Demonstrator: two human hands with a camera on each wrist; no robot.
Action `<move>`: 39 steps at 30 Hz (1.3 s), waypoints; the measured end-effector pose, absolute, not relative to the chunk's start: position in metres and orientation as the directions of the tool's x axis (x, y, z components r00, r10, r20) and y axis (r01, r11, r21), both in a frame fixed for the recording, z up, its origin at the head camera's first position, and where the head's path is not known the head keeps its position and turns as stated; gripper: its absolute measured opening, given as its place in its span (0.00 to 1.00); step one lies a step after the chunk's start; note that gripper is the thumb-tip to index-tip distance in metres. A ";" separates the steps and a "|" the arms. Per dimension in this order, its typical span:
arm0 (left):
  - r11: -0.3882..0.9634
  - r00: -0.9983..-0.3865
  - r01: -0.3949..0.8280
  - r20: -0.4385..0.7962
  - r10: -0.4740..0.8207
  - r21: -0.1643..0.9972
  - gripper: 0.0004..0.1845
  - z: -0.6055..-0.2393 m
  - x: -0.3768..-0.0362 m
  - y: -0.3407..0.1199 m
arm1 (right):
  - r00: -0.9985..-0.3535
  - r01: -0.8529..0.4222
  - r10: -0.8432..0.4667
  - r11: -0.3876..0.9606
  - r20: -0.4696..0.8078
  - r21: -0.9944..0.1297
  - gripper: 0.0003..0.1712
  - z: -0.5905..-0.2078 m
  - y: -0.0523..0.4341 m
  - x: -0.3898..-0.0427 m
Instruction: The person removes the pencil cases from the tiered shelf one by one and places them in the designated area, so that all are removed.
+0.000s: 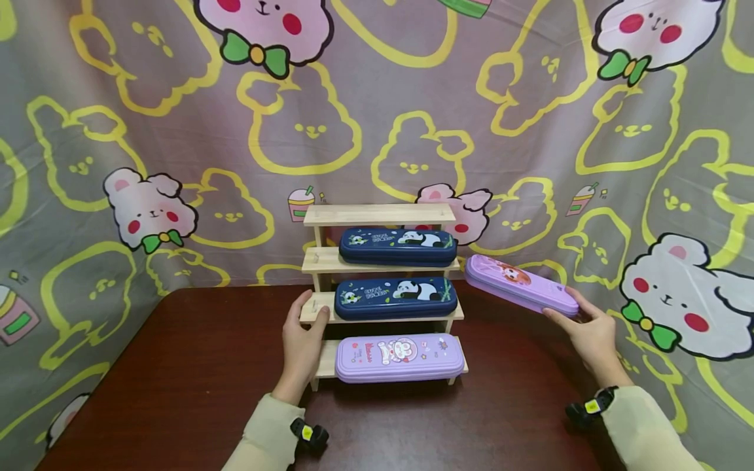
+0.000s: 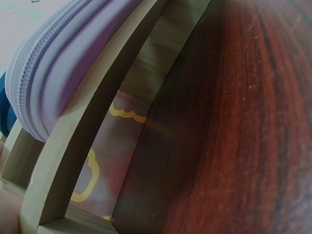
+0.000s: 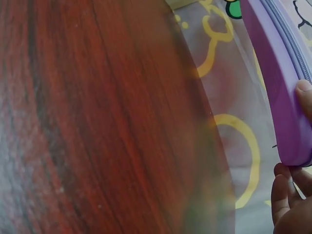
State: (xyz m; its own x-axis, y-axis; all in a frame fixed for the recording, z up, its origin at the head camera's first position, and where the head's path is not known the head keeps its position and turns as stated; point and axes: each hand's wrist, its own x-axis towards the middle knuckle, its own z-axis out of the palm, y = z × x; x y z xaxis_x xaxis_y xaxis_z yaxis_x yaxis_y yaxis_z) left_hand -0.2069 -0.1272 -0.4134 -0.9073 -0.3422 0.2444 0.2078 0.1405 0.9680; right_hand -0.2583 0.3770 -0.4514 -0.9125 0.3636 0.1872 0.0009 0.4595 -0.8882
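Three pencil cases shelved on rack (image 1: pixel 381 264); top step bare. Right hand (image 1: pixel 591 333) grips fourth purple case (image 1: pixel 521 284); left hand (image 1: pixel 304 339) steadies rack, fingers curled.

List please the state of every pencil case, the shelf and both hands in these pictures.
Held purple case: zipped, lifted, tilted.
Lower purple case: zipped, lying flat on the bottom step.
Two panda cases: zipped, one on each middle step.
Wooden shelf: upright on the table, top step bare.
Left hand: grips the shelf's left end.
Right hand: holds the lifted case's end.
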 end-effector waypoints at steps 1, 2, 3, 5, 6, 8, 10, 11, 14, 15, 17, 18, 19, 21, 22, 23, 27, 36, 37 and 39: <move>0.140 -0.908 0.207 0.244 -0.341 0.968 0.27 -0.413 -0.207 -0.127 | -0.914 0.006 0.362 0.464 0.184 -0.886 0.47 -0.452 0.378 -0.258; 0.140 -0.908 0.207 0.244 -0.340 0.968 0.27 -0.413 -0.207 -0.127 | -0.914 0.010 0.362 0.468 0.182 -0.884 0.47 -0.454 0.378 -0.259; 0.140 -0.908 0.207 0.244 -0.340 0.968 0.27 -0.413 -0.207 -0.127 | -0.915 0.011 0.360 0.470 0.180 -0.883 0.47 -0.454 0.379 -0.259; 0.140 -0.909 0.206 0.243 -0.340 0.968 0.27 -0.414 -0.207 -0.127 | -0.919 0.012 0.351 0.477 0.178 -0.879 0.48 -0.456 0.379 -0.260; 0.138 -0.909 0.206 0.242 -0.340 0.969 0.27 -0.414 -0.207 -0.127 | -0.920 0.012 0.348 0.481 0.178 -0.877 0.48 -0.457 0.380 -0.261; 0.137 -0.908 0.206 0.241 -0.342 0.969 0.27 -0.415 -0.208 -0.127 | -0.922 0.011 0.343 0.486 0.180 -0.874 0.49 -0.458 0.380 -0.262; 0.133 -0.907 0.207 0.241 -0.345 0.969 0.27 -0.419 -0.211 -0.128 | -0.924 0.008 0.338 0.488 0.181 -0.873 0.49 -0.460 0.381 -0.263; 0.129 -0.906 0.209 0.242 -0.346 0.969 0.27 -0.423 -0.214 -0.130 | -0.925 0.006 0.335 0.489 0.181 -0.872 0.49 -0.460 0.381 -0.263; 0.126 -0.904 0.215 0.246 -0.349 0.968 0.28 -0.437 -0.223 -0.134 | -0.928 0.008 0.327 0.495 0.177 -0.869 0.49 -0.462 0.382 -0.265; 0.125 -0.904 0.216 0.247 -0.350 0.968 0.28 -0.442 -0.226 -0.135 | -0.930 0.007 0.323 0.497 0.178 -0.868 0.49 -0.463 0.383 -0.266; 0.125 -0.901 0.222 0.252 -0.352 0.967 0.28 -0.450 -0.231 -0.137 | -0.933 0.004 0.313 0.507 0.180 -0.862 0.49 -0.463 0.383 -0.267; 0.127 -0.901 0.223 0.254 -0.352 0.967 0.28 -0.452 -0.232 -0.138 | -0.934 0.001 0.308 0.512 0.182 -0.859 0.49 -0.464 0.384 -0.268; 0.129 -0.900 0.223 0.255 -0.354 0.966 0.28 -0.453 -0.233 -0.138 | -0.934 -0.002 0.304 0.516 0.185 -0.857 0.49 -0.464 0.384 -0.268; 0.132 -0.897 0.227 0.260 -0.357 0.965 0.28 -0.455 -0.234 -0.138 | -0.935 -0.011 0.295 0.527 0.196 -0.850 0.49 -0.465 0.384 -0.270; 0.133 -0.896 0.228 0.261 -0.359 0.965 0.28 -0.455 -0.234 -0.138 | -0.936 -0.013 0.292 0.530 0.197 -0.848 0.49 -0.466 0.384 -0.270; 0.135 -0.896 0.227 0.261 -0.360 0.964 0.28 -0.456 -0.233 -0.138 | -0.936 -0.014 0.291 0.532 0.198 -0.847 0.49 -0.467 0.385 -0.271; 0.137 -0.897 0.225 0.260 -0.358 0.965 0.28 -0.456 -0.233 -0.138 | -0.940 -0.012 0.285 0.527 0.190 -0.850 0.49 -0.471 0.387 -0.273; 0.136 -0.893 0.234 0.268 -0.362 0.963 0.29 -0.455 -0.234 -0.137 | -0.947 0.002 0.272 0.543 0.173 -0.840 0.48 -0.476 0.390 -0.276; 0.136 -0.892 0.234 0.268 -0.363 0.963 0.28 -0.455 -0.234 -0.137 | -0.948 0.005 0.269 0.544 0.169 -0.839 0.48 -0.477 0.390 -0.276; 0.139 -0.892 0.234 0.269 -0.362 0.962 0.29 -0.455 -0.234 -0.137 | -0.952 0.012 0.263 0.542 0.156 -0.841 0.48 -0.477 0.391 -0.277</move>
State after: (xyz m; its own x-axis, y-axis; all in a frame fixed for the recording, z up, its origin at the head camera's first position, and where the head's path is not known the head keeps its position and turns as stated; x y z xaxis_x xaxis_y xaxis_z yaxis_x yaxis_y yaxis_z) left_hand -0.2338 -0.1374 -0.4551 -0.8924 -0.3624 0.2688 0.2335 0.1387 0.9624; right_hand -0.2772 0.3911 -0.4773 -0.9521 0.2629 0.1561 0.0117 0.5415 -0.8406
